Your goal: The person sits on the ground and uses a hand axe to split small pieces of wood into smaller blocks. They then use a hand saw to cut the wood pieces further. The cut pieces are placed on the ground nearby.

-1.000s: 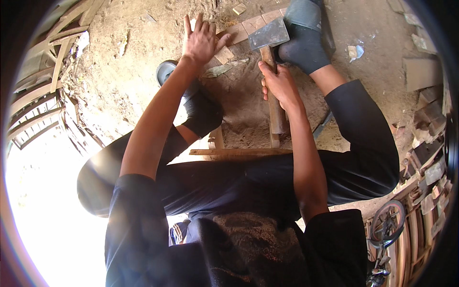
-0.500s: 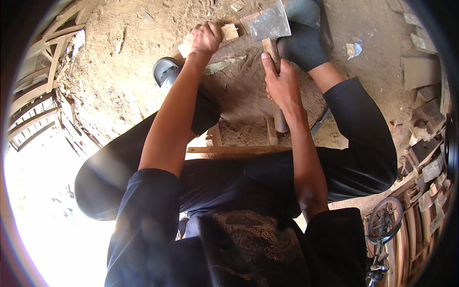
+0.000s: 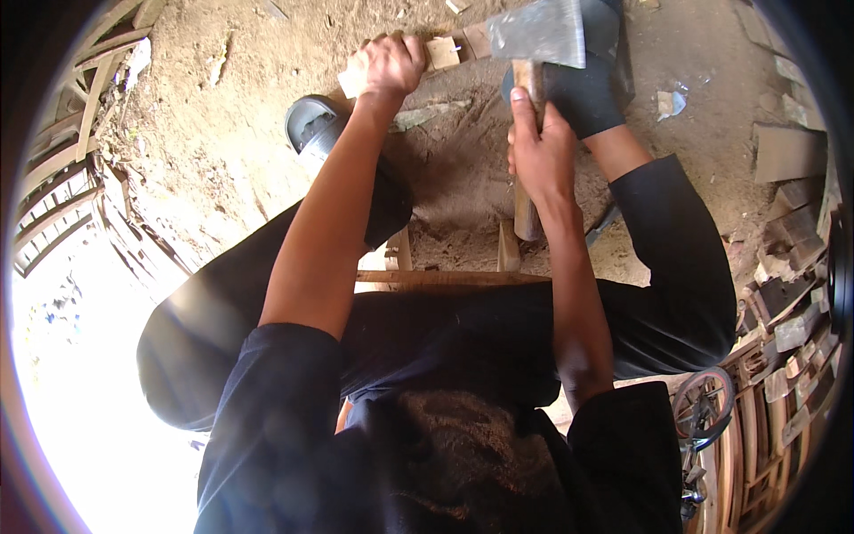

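My right hand (image 3: 544,156) is wrapped round the wooden handle of a hatchet (image 3: 536,34), thumb laid along the shaft. The broad grey metal head lies at the far side, over the right end of a wooden beam (image 3: 477,41) and in front of my right boot. My left hand (image 3: 388,65) is closed over the beam's left part, fingers curled on its far side. Just right of those fingers, a pale square wood piece (image 3: 442,53) sits on the beam, with a small light spot at its edge. The hatchet covers the beam's right end.
My dark left boot (image 3: 313,123) rests on the dirt floor below the left hand. A low wooden seat edge (image 3: 449,278) shows between my legs. Wood offcuts (image 3: 792,151) and a bicycle wheel (image 3: 703,405) are at the right; slatted wood (image 3: 58,182) leans at the left.
The hatchet has shifted right and slightly farther away in my right hand. My left hand keeps its hold on the beam. The whole view has moved a little.
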{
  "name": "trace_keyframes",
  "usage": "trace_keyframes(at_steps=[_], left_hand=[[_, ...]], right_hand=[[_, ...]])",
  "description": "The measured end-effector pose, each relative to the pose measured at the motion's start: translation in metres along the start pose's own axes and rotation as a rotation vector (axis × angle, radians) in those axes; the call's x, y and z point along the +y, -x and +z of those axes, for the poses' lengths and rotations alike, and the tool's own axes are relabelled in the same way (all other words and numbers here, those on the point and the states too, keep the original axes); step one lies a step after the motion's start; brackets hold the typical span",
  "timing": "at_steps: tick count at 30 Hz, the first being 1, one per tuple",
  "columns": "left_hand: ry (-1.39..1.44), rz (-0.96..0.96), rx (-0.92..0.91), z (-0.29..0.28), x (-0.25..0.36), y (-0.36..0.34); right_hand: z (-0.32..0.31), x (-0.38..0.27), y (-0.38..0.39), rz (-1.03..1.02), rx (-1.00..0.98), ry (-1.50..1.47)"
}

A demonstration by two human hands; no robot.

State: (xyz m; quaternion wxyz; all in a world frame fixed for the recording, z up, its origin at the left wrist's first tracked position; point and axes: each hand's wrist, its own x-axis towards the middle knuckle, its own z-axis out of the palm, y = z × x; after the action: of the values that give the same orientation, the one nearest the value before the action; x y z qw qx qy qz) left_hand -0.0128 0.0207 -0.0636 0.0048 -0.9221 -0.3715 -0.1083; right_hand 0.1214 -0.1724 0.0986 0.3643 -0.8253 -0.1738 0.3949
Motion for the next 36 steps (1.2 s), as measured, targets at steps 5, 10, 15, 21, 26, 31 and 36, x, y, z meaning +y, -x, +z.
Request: trace_keyframes(at_steps=[5,10,15,21,26,31,36], left_hand=[[0.106,-0.135,-0.158,-0.025,0.014,-0.006],[0.134,-0.206,-0.291,-0.024,0.017,-0.008],[0.003,0.008,0.031,0.009,-0.002,-0.002],[0.093,-0.033,-0.109,0.002,0.006,-0.002],[0.17,-0.226,-0.335,-0.04,0.023,-0.012],[0.189,-0.296,-0.422,-0.032,0.015,-0.013],[0.208,-0.306,-0.382,-0.03,0.019,-0.016]], right_hand=[[0.016,-0.009,0.009,-0.276,0.117,-0.146],[0.024,0.006,-0.009,-0.059,0.002,0.049],[-0.004,-0.058,0.013,0.05,-0.044,-0.367],[0.027,0.015,-0.003,-0.121,-0.055,0.218],[0.012,-0.003,-0.001,0.038,0.029,-0.167],[0.024,-0.011,0.004,-0.342,0.141,-0.277],[0.027,0.018,-0.004,-0.161,0.042,0.211]])
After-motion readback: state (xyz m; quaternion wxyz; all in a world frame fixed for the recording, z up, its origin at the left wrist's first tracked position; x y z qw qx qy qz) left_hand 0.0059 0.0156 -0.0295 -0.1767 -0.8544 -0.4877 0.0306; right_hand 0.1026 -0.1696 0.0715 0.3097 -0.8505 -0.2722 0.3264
